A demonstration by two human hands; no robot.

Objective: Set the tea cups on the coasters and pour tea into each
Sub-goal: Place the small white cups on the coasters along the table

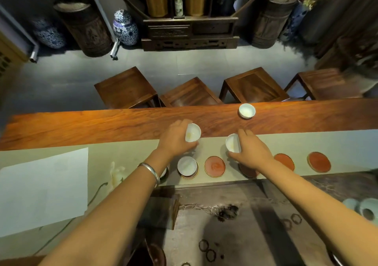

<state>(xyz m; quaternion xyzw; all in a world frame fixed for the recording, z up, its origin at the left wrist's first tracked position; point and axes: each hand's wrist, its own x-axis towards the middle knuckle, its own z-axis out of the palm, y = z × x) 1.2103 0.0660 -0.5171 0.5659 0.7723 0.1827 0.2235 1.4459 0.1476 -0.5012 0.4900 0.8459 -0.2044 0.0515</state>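
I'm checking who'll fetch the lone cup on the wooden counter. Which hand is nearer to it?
Right. The right hand sits just below the lone cup; the left hand is farther off, down-left.

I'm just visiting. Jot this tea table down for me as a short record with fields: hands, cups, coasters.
left hand: left hand holds a white cup above the table
right hand: right hand holds another white cup
cup placed: one cup sits on the coaster at the left end
cup waiting: one cup on the wooden table, off any coaster
bare coasters: red coasters
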